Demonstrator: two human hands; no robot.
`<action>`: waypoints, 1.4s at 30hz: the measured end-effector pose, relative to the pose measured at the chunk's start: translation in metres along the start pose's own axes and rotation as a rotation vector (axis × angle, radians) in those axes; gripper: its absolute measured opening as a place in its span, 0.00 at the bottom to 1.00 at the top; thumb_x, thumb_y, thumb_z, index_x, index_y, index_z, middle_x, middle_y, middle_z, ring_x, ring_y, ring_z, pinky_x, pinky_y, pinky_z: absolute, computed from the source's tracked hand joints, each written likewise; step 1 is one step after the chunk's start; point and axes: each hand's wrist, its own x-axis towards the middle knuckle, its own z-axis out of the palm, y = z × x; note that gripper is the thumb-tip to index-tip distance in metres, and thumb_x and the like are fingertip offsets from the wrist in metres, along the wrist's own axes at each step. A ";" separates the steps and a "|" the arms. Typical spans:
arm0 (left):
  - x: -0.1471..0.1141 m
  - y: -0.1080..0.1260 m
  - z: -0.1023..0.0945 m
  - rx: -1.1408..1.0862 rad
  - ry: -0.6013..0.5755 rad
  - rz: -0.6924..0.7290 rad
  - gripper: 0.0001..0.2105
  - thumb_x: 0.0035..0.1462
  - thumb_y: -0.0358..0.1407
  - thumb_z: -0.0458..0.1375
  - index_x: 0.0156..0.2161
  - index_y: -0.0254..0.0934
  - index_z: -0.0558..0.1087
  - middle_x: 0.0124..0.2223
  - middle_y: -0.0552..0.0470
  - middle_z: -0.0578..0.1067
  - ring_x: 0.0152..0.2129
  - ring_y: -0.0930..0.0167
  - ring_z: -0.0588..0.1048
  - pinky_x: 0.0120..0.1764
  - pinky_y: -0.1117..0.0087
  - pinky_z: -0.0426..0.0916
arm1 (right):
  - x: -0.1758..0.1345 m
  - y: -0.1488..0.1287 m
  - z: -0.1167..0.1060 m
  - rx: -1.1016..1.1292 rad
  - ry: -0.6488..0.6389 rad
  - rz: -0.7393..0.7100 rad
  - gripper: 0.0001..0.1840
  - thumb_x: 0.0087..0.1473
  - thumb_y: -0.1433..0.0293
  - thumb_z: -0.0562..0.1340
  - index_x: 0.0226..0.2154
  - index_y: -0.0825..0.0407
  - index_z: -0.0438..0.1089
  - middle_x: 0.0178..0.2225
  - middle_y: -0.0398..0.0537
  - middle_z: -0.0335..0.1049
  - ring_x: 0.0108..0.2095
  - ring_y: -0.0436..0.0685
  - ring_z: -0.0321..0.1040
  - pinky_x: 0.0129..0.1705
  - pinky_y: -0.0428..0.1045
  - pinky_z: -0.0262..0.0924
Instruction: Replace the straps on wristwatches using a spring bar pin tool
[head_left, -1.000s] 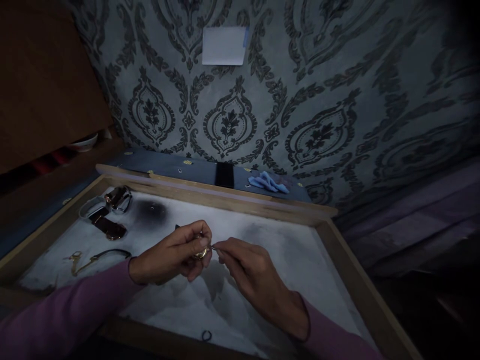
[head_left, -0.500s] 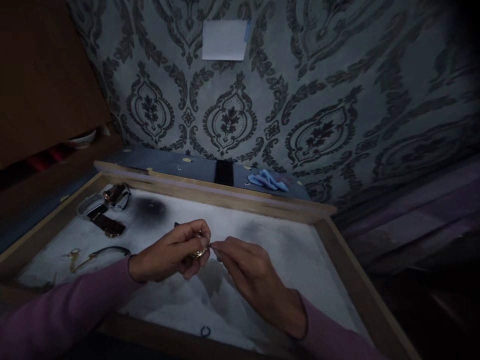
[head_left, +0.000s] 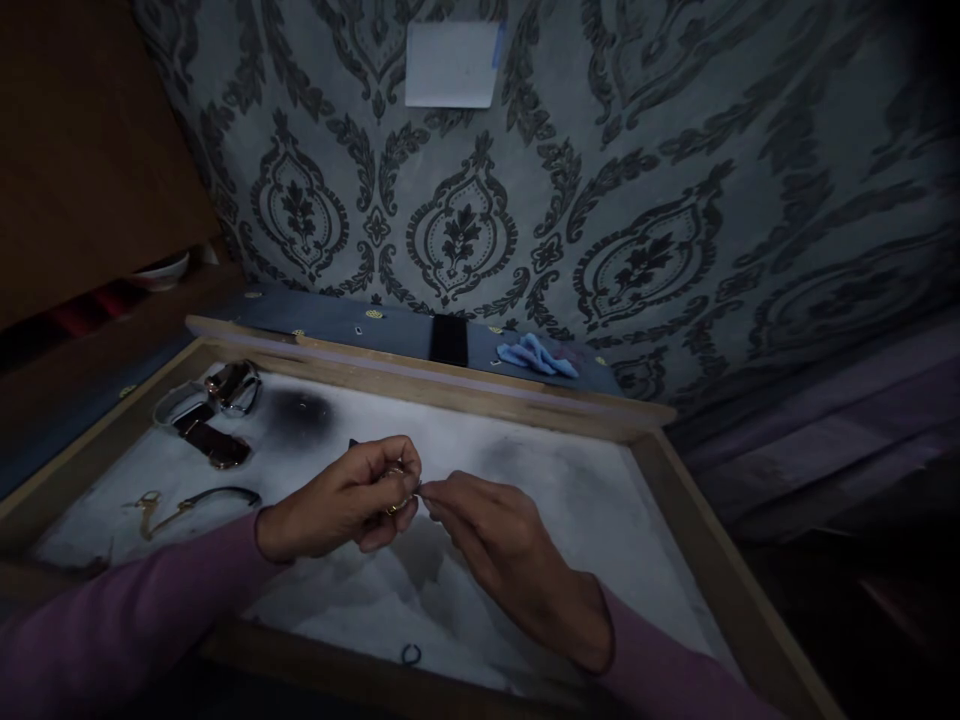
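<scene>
Working midway, by the look of it: your left hand (head_left: 360,495) grips a small round gold-toned piece (head_left: 395,508), held up over the middle of the wooden tray (head_left: 420,375). Your right hand (head_left: 499,535) is closed in a pinch on a thin item (head_left: 419,491), its tip at the piece's right edge; contact likely, too small to confirm. Done so far: piece in hand, both hands meeting at it. Whether anything on it is loosened or fitted, cannot tell; your fingers cover most of it. Left over: piece not yet set down. Far left in the tray, a brown-strapped watch (head_left: 217,445) lies clear of both hands. Near it, nearer you, a gold-toned strand (head_left: 148,512) beside a dark strap (head_left: 217,494); joined or not, unclear. Dark open ring (head_left: 410,655) at the near edge, also untouched.
</scene>
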 end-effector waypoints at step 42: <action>-0.001 0.000 -0.001 0.027 -0.059 -0.010 0.09 0.64 0.39 0.52 0.34 0.37 0.61 0.24 0.60 0.66 0.12 0.83 0.57 0.15 0.80 0.48 | 0.001 -0.008 -0.009 -0.140 -0.138 -0.057 0.16 0.61 0.82 0.47 0.30 0.56 0.65 0.23 0.43 0.59 0.22 0.50 0.54 0.23 0.45 0.51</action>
